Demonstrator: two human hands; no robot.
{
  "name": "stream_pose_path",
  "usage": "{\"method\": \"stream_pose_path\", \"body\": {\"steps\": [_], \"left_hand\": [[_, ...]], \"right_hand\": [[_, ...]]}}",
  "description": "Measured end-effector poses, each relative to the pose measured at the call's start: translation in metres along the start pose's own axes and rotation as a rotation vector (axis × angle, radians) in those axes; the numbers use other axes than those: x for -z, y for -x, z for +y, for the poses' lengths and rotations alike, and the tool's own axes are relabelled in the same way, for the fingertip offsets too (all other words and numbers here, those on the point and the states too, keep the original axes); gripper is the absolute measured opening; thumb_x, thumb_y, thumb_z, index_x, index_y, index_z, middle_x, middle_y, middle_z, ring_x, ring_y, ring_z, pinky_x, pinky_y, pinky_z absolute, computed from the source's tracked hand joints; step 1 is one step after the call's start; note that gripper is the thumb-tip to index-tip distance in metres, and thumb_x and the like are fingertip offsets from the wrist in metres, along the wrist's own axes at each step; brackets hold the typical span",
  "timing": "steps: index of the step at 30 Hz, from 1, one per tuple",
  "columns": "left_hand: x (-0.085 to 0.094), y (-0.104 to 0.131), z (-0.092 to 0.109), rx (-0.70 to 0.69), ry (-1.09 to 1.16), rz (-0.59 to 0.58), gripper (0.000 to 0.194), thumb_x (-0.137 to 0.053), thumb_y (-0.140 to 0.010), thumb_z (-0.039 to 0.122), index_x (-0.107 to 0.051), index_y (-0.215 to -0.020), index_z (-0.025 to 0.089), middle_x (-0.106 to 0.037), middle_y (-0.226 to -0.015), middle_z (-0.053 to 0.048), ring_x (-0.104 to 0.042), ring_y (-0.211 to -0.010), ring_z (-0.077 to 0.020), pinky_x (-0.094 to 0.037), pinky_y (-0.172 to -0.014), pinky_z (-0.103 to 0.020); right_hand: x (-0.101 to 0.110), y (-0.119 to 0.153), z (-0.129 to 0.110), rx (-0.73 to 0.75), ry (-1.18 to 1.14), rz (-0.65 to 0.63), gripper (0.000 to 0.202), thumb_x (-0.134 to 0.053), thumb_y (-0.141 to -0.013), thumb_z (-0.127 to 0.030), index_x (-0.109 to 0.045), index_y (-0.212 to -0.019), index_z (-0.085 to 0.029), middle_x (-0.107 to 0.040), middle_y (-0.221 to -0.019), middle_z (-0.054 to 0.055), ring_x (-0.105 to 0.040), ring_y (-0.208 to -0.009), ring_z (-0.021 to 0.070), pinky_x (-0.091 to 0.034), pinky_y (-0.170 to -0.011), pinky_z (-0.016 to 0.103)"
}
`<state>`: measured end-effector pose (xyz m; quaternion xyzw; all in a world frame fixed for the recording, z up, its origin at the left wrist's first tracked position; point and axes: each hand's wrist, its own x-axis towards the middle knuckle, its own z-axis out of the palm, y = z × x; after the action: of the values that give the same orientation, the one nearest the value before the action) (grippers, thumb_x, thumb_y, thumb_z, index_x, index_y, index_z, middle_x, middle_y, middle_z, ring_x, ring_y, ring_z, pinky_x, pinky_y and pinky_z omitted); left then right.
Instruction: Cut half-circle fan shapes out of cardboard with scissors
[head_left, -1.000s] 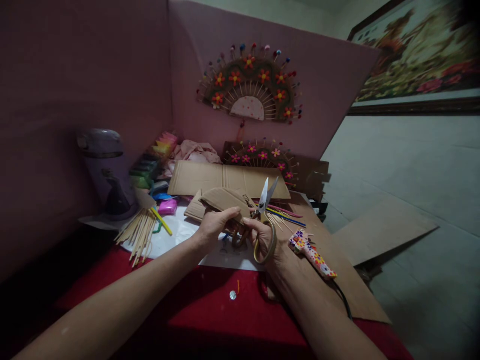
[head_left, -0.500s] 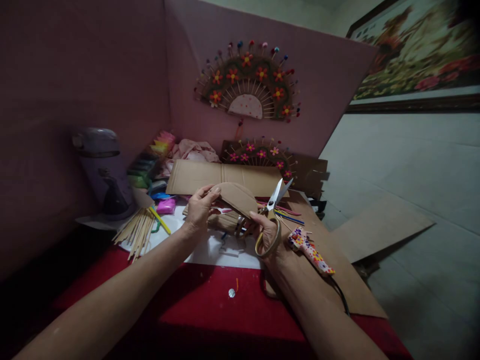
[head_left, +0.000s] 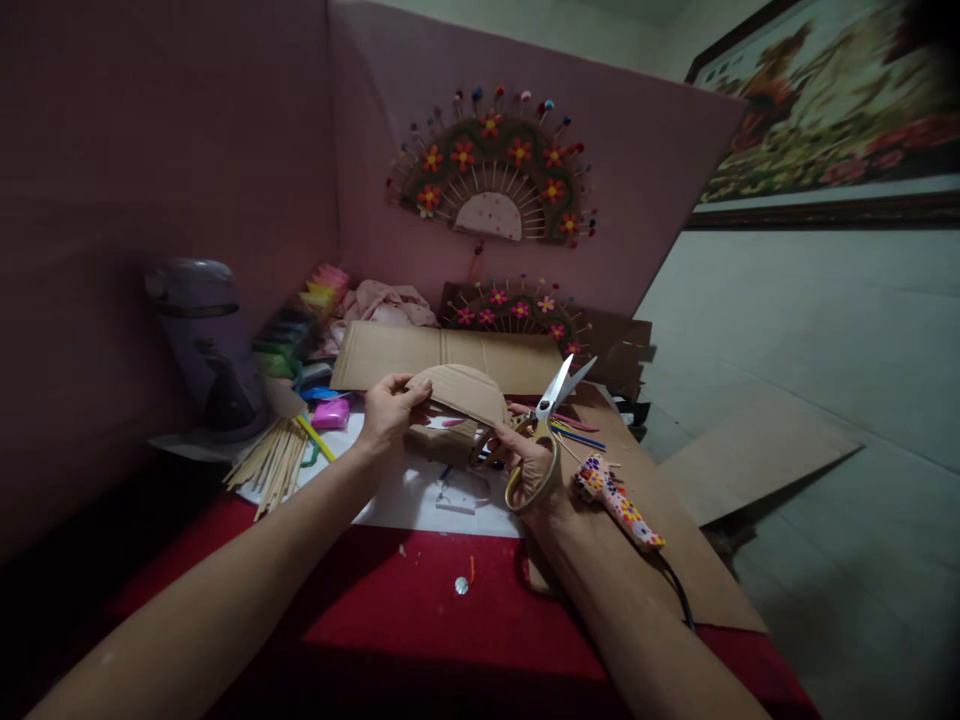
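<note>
My left hand (head_left: pixel 388 410) pinches the left end of a half-round cardboard piece (head_left: pixel 466 391) between thumb and fingers. The piece is held up above the table, its curved edge away from me. In my right hand (head_left: pixel 531 462) are scissors (head_left: pixel 553 390) with gold-coloured handles, the blades spread apart and pointing up and away. The right thumb and fingertips also seem to touch the cardboard's right corner. Under the hands, more cardboard and a white sheet (head_left: pixel 394 500) lie partly hidden.
A flower-patterned glue gun (head_left: pixel 619 503) with a cord lies at right on a cardboard sheet (head_left: pixel 705 570). Thin wooden sticks (head_left: pixel 274 460) and a purple bottle (head_left: pixel 214 350) stand left. A decorated fan (head_left: pixel 491 165) hangs on the pink panel behind; a folded cardboard (head_left: pixel 390 355) lies below.
The half-round cardboard and my left hand have shifted slightly left, and the piece has turned to show more of its face. The scissors' blades have tilted a little to the right.
</note>
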<state>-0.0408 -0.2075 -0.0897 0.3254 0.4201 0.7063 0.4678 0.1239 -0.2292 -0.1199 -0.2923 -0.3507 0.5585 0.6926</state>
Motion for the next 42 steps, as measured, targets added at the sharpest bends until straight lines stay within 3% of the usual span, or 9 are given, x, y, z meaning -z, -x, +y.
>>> {"method": "stream_pose_path", "body": {"steps": [9,26,42], "left_hand": [[0.005,-0.004,0.004,0.071,0.002,0.040,0.025,-0.075,-0.053,0.020,-0.054,-0.067,0.016,-0.058,-0.054,0.002,-0.055,-0.044,-0.0115,-0.045,-0.039,-0.021],[0.006,-0.004,0.003,0.049,0.019,0.043,0.031,-0.079,-0.044,0.024,-0.057,-0.064,0.015,-0.058,-0.054,0.002,-0.051,-0.047,-0.0108,-0.044,-0.041,-0.022],[0.004,-0.006,-0.003,0.083,0.072,0.155,0.021,-0.071,-0.064,0.012,-0.050,-0.065,0.015,-0.054,-0.058,0.002,-0.053,-0.053,-0.0108,-0.047,-0.051,-0.024]], "right_hand": [[0.000,-0.003,0.003,-0.027,-0.037,0.011,0.041,-0.078,-0.058,-0.030,-0.054,-0.090,-0.021,-0.062,-0.070,-0.005,-0.059,-0.056,0.0121,-0.049,-0.050,0.025],[0.009,-0.009,0.012,-0.002,0.080,0.071,0.043,-0.073,-0.054,-0.022,-0.056,-0.094,-0.021,-0.064,-0.072,-0.004,-0.061,-0.064,0.0156,-0.050,-0.060,0.029],[0.003,-0.003,0.009,-0.051,0.048,-0.019,0.041,-0.067,-0.056,-0.017,-0.055,-0.094,-0.022,-0.063,-0.071,-0.005,-0.064,-0.060,0.0165,-0.053,-0.054,0.029]]}}
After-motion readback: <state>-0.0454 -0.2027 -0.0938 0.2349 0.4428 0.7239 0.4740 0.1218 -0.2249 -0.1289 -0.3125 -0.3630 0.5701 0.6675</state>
